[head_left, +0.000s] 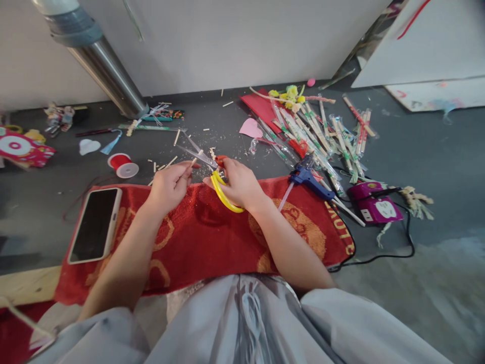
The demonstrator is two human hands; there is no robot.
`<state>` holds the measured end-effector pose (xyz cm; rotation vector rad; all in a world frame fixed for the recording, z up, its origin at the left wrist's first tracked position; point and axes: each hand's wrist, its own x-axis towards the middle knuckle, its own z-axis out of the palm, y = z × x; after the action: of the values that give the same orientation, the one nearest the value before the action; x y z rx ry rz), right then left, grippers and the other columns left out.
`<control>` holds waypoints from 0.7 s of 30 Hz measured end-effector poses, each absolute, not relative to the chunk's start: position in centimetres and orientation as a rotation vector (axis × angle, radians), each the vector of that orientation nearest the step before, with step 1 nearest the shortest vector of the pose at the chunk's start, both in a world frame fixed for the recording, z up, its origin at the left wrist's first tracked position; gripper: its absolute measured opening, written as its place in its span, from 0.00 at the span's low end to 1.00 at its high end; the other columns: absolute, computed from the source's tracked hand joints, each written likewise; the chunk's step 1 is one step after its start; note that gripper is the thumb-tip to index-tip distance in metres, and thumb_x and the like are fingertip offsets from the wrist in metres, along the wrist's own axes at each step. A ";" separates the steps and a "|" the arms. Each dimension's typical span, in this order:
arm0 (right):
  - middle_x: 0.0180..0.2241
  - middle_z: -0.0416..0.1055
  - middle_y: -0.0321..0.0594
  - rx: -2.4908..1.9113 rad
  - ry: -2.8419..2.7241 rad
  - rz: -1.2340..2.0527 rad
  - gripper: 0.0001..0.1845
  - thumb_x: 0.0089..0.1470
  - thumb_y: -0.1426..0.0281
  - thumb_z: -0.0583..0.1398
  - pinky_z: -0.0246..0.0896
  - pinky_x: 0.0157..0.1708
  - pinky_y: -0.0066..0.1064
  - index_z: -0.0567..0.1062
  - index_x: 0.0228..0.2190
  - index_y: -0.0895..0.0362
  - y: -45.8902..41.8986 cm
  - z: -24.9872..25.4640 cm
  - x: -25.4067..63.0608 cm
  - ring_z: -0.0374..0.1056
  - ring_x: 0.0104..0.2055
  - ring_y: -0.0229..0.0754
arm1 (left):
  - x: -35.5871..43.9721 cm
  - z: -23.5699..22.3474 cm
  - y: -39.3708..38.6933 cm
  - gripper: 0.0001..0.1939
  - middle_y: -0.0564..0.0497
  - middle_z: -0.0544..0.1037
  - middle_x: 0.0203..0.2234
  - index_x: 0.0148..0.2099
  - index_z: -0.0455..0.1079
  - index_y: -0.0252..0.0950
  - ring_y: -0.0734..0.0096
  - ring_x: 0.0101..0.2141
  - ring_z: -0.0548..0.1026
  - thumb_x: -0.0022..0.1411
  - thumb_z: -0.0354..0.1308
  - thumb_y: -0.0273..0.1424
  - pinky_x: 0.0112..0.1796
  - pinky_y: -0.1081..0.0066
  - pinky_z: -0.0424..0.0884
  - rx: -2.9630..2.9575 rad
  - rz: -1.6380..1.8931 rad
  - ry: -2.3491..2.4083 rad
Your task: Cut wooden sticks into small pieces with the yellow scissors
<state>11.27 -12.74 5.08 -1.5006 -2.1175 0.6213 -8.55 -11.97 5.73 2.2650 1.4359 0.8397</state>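
My right hand (242, 184) grips a pair of scissors by its yellow and orange handles (223, 194). The scissor blades (197, 154) stand apart and point up and to the left. Between the fingertips of my left hand (172, 183) is a short, thin wooden stick (193, 162), close beside the blades. Several cut stick pieces (171, 162) and pale crumbs lie on the grey table around my hands. Both wrists rest over a red towel (212, 237) along the table's front edge.
On the right are a blue glue gun (308, 179), many wrapped chopsticks (314, 136) and a purple power block (375, 202) with a black cord. A phone (95, 225) and a red ribbon spool (123, 166) lie left. A metal post (113, 76) stands behind.
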 end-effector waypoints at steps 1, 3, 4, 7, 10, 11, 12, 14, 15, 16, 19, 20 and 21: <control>0.45 0.74 0.55 -1.522 -2.119 0.628 0.30 0.58 0.49 0.56 0.63 0.49 0.41 0.69 0.47 0.64 -12.8 5.2 11.2 0.71 0.48 0.52 | -8.6 5.7 -11.9 0.20 0.48 0.79 0.32 0.23 0.62 0.37 0.69 0.35 0.76 0.66 0.44 0.36 0.34 0.71 0.70 2.261 0.852 1.426; 0.45 0.74 0.55 -1.559 -2.120 0.635 0.30 0.58 0.50 0.57 0.64 0.48 0.42 0.70 0.47 0.63 -12.9 5.5 11.2 0.72 0.47 0.53 | -8.7 5.5 -11.8 0.20 0.48 0.78 0.28 0.22 0.62 0.37 0.69 0.32 0.76 0.66 0.45 0.37 0.31 0.71 0.68 2.261 0.881 1.405; 0.46 0.74 0.55 -1.573 -2.118 0.636 0.30 0.58 0.50 0.58 0.64 0.48 0.42 0.70 0.48 0.63 -12.9 5.5 11.2 0.72 0.47 0.53 | -8.8 5.4 -11.7 0.20 0.49 0.77 0.26 0.22 0.62 0.38 0.69 0.31 0.75 0.66 0.45 0.38 0.30 0.71 0.67 2.264 0.896 1.394; 0.46 0.75 0.55 -1.594 -2.108 0.629 0.31 0.57 0.48 0.57 0.64 0.48 0.44 0.70 0.49 0.62 -13.0 5.6 11.2 0.73 0.47 0.55 | -8.9 5.2 -11.6 0.20 0.51 0.73 0.20 0.24 0.64 0.38 0.72 0.25 0.72 0.67 0.45 0.38 0.27 0.72 0.64 2.281 0.915 1.377; 0.44 0.76 0.56 -1.629 -2.092 0.662 0.33 0.57 0.45 0.55 0.65 0.47 0.45 0.72 0.47 0.62 -13.0 5.3 11.1 0.73 0.46 0.57 | -8.7 5.1 -11.5 0.17 0.53 0.71 0.19 0.29 0.70 0.38 0.73 0.22 0.69 0.67 0.45 0.36 0.27 0.72 0.63 2.330 0.874 1.410; 0.43 0.76 0.56 -1.641 -2.080 0.681 0.33 0.57 0.44 0.55 0.65 0.46 0.45 0.72 0.46 0.62 -12.9 5.3 11.0 0.73 0.45 0.57 | -8.7 5.0 -11.6 0.16 0.53 0.72 0.20 0.32 0.71 0.38 0.72 0.23 0.70 0.67 0.45 0.36 0.27 0.72 0.63 2.352 0.855 1.440; 0.42 0.76 0.56 -1.650 -2.061 0.696 0.34 0.56 0.44 0.54 0.65 0.46 0.45 0.72 0.45 0.62 -12.8 5.2 11.0 0.74 0.45 0.57 | -8.6 5.0 -11.7 0.15 0.52 0.73 0.22 0.36 0.73 0.38 0.70 0.25 0.71 0.67 0.46 0.36 0.29 0.71 0.64 2.373 0.851 1.481; 0.40 0.76 0.55 -1.661 -2.006 0.706 0.34 0.55 0.42 0.54 0.65 0.44 0.44 0.72 0.44 0.60 -12.7 5.1 10.9 0.74 0.43 0.56 | -8.4 4.8 -12.0 0.14 0.49 0.77 0.29 0.44 0.73 0.40 0.65 0.33 0.74 0.67 0.47 0.36 0.35 0.67 0.67 2.410 0.933 1.569; 0.39 0.76 0.54 -1.671 -1.973 0.710 0.33 0.55 0.42 0.54 0.65 0.43 0.43 0.72 0.42 0.59 -12.7 5.2 11.0 0.74 0.42 0.55 | -8.3 4.8 -12.2 0.14 0.47 0.78 0.34 0.47 0.73 0.41 0.62 0.37 0.75 0.67 0.48 0.36 0.40 0.63 0.68 2.430 1.011 1.599; 0.38 0.76 0.53 -1.688 -1.938 0.722 0.33 0.54 0.41 0.54 0.65 0.42 0.42 0.73 0.40 0.58 -12.6 5.3 11.0 0.74 0.41 0.54 | -8.3 4.7 -12.5 0.14 0.46 0.78 0.37 0.49 0.73 0.42 0.60 0.40 0.75 0.66 0.49 0.36 0.44 0.60 0.67 2.465 1.100 1.611; 0.32 0.75 0.47 -1.726 -1.810 0.821 0.30 0.54 0.40 0.53 0.63 0.38 0.39 0.71 0.32 0.56 -12.5 5.6 11.4 0.72 0.36 0.50 | -7.8 4.8 -13.4 0.13 0.46 0.77 0.38 0.48 0.73 0.42 0.59 0.41 0.74 0.64 0.52 0.30 0.46 0.57 0.66 2.723 1.330 1.451; 0.30 0.74 0.44 -1.711 -1.755 0.862 0.30 0.55 0.40 0.52 0.63 0.37 0.38 0.70 0.30 0.55 -12.5 5.6 11.5 0.72 0.34 0.48 | -7.6 4.8 -13.7 0.13 0.46 0.78 0.37 0.47 0.72 0.42 0.60 0.38 0.74 0.63 0.51 0.28 0.42 0.59 0.67 2.821 1.354 1.340; 0.27 0.72 0.42 -1.677 -1.700 0.903 0.30 0.56 0.40 0.51 0.62 0.36 0.37 0.69 0.28 0.54 -12.4 5.6 11.7 0.71 0.33 0.46 | -7.3 4.9 -13.9 0.12 0.47 0.78 0.35 0.46 0.72 0.41 0.62 0.36 0.74 0.62 0.51 0.27 0.39 0.60 0.67 2.882 1.361 1.234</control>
<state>11.68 -12.44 5.62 -1.6771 -1.6996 0.9033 -7.25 -13.92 4.86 2.8824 1.2341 1.3606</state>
